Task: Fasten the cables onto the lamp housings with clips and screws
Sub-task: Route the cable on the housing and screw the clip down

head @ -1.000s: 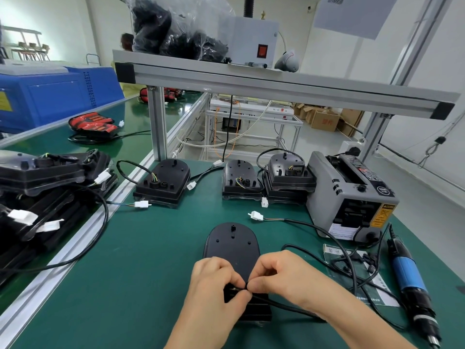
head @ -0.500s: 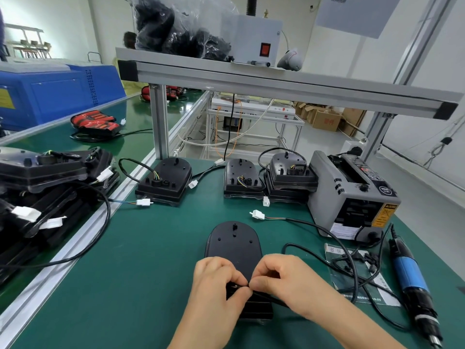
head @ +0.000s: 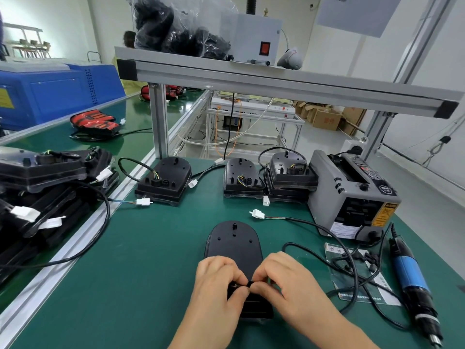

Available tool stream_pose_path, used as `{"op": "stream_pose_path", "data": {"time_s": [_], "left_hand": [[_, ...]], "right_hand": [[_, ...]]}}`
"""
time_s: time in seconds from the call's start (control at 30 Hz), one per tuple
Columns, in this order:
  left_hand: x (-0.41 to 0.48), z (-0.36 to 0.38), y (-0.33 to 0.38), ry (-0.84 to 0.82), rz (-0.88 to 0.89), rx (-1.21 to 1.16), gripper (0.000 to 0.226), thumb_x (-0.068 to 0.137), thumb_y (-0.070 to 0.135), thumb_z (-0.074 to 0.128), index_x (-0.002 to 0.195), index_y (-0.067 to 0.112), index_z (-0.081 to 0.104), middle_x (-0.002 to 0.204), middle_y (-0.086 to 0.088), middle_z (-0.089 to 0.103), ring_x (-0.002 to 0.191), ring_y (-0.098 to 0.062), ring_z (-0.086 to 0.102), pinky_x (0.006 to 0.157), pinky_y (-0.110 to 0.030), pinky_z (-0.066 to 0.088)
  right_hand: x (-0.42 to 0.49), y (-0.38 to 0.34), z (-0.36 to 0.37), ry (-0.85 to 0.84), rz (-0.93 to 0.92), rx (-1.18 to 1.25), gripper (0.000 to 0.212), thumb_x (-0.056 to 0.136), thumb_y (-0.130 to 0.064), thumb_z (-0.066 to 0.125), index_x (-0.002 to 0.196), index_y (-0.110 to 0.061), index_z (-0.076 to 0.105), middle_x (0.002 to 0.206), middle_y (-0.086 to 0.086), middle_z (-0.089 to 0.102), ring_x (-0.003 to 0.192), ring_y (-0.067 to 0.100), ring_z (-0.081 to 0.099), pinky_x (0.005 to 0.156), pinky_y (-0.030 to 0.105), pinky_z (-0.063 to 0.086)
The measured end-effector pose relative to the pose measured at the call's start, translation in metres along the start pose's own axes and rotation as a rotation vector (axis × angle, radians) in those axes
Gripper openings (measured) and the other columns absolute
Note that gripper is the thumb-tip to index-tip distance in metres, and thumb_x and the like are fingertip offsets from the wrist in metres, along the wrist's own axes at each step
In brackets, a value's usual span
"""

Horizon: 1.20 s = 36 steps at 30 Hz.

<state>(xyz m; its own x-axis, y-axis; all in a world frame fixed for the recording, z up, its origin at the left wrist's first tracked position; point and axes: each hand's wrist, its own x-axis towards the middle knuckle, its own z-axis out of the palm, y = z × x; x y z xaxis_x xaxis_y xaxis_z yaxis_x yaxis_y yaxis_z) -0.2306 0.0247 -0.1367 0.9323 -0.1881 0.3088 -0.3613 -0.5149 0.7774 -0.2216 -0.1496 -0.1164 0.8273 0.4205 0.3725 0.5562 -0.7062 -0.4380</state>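
Left hand (head: 216, 285): pinches the black cable (head: 241, 285) over the lamp housing's (head: 234, 248) near end.
Right hand (head: 284, 280): pinches the same cable, just beside your left.
Housing axis: points away from you; the cable crosses it.
Electric screwdriver (head: 410, 275): right of you, nearer your right hand.

The green surface (head: 141, 260) carries a black lamp housing (head: 234, 244) near the middle, and its cable (head: 297, 219) loops off to the right. More housings (head: 164, 181) sit in a row at the far edge. On the right lie a grey tape dispenser (head: 352, 195), a clear bag (head: 352, 280) and a blue screwdriver (head: 412, 278).
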Motion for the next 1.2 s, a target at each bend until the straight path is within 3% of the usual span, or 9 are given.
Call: {"op": "stream_pose_path", "data": {"time_s": [0.13, 0.33, 0.77, 0.83, 0.93, 1.03, 1.2], "left_hand": [[-0.001, 0.000, 0.000, 0.013, 0.034, -0.007, 0.025, 0.084, 0.014, 0.064, 0.074, 0.034, 0.052, 0.099, 0.024, 0.048, 0.115, 0.009, 0.025, 0.088, -0.003, 0.023], [-0.003, 0.002, -0.003, 0.032, 0.057, -0.007, 0.027, 0.082, 0.012, 0.066, 0.074, 0.034, 0.053, 0.099, 0.023, 0.049, 0.115, 0.009, 0.027, 0.087, -0.002, 0.023], [-0.002, 0.001, -0.005, 0.010, 0.044, 0.017, 0.030, 0.084, 0.018, 0.066, 0.073, 0.042, 0.052, 0.097, 0.025, 0.050, 0.116, 0.012, 0.024, 0.088, 0.000, 0.022], [-0.001, 0.000, -0.005, -0.002, 0.040, 0.006, 0.029, 0.084, 0.019, 0.066, 0.074, 0.042, 0.053, 0.097, 0.024, 0.051, 0.115, 0.013, 0.023, 0.088, 0.001, 0.021], [-0.001, -0.002, -0.006, -0.013, 0.029, -0.018, 0.025, 0.083, 0.019, 0.067, 0.074, 0.039, 0.055, 0.097, 0.023, 0.050, 0.115, 0.012, 0.024, 0.087, 0.001, 0.021], [-0.002, -0.002, -0.005, -0.023, 0.023, -0.024, 0.021, 0.082, 0.019, 0.068, 0.074, 0.035, 0.057, 0.097, 0.021, 0.051, 0.116, 0.011, 0.027, 0.088, 0.000, 0.022], [-0.004, -0.008, -0.009, 0.014, -0.023, -0.077, 0.022, 0.081, 0.017, 0.069, 0.079, 0.035, 0.057, 0.098, 0.022, 0.053, 0.114, 0.015, 0.032, 0.086, 0.002, 0.024]], "right_hand": [[-0.002, 0.002, 0.003, 0.002, 0.047, 0.063, 0.033, 0.080, -0.055, 0.050, 0.084, -0.027, 0.068, 0.080, -0.023, 0.053, 0.084, -0.002, 0.047, 0.075, 0.015, 0.037], [-0.004, -0.002, 0.006, 0.120, -0.048, 0.019, 0.017, 0.086, -0.038, 0.059, 0.076, -0.024, 0.062, 0.080, -0.015, 0.055, 0.079, 0.004, 0.048, 0.071, 0.021, 0.041], [-0.005, 0.002, 0.013, 0.274, -0.243, -0.161, 0.021, 0.088, -0.027, 0.062, 0.073, -0.014, 0.067, 0.078, -0.005, 0.058, 0.076, 0.012, 0.051, 0.070, 0.016, 0.041], [-0.005, 0.001, 0.012, 0.232, -0.161, -0.093, 0.019, 0.086, -0.032, 0.062, 0.073, -0.018, 0.066, 0.078, -0.010, 0.058, 0.077, 0.008, 0.051, 0.070, 0.017, 0.042], [-0.004, -0.003, 0.007, 0.077, 0.114, 0.164, 0.017, 0.080, -0.043, 0.061, 0.073, -0.028, 0.064, 0.080, -0.016, 0.057, 0.081, 0.005, 0.052, 0.072, 0.020, 0.041], [0.003, -0.002, 0.004, -0.034, 0.256, 0.303, 0.013, 0.080, -0.032, 0.069, 0.068, -0.033, 0.063, 0.081, -0.015, 0.059, 0.080, 0.006, 0.055, 0.070, 0.015, 0.039], [0.021, 0.002, -0.011, -0.258, 0.409, 0.435, 0.027, 0.080, -0.020, 0.073, 0.060, -0.035, 0.064, 0.070, -0.016, 0.061, 0.065, -0.004, 0.051, 0.066, 0.010, 0.040]]}}
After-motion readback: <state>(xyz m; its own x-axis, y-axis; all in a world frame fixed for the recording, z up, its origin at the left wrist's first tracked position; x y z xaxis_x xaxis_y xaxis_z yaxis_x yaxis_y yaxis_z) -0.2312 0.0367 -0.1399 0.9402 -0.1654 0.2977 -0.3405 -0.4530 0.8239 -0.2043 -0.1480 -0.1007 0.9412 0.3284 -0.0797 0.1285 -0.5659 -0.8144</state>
